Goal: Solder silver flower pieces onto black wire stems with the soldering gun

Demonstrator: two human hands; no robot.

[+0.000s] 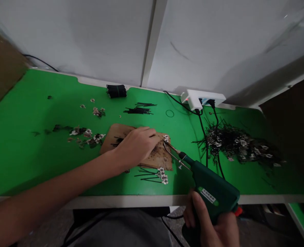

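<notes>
Right hand (215, 230) on soldering gun (216, 187), cords (204, 131) across wire heap (241, 144), power strip (206, 97)

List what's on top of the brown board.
On the board: black wires at left, a small pale part at the far right corner. The left hand hides what lies beneath it.

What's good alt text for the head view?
The right hand holds a green soldering gun, its tip by a small pale part on a brown board, with the left hand over the board. Black wires and more pale parts lie about the green tabletop.
</notes>
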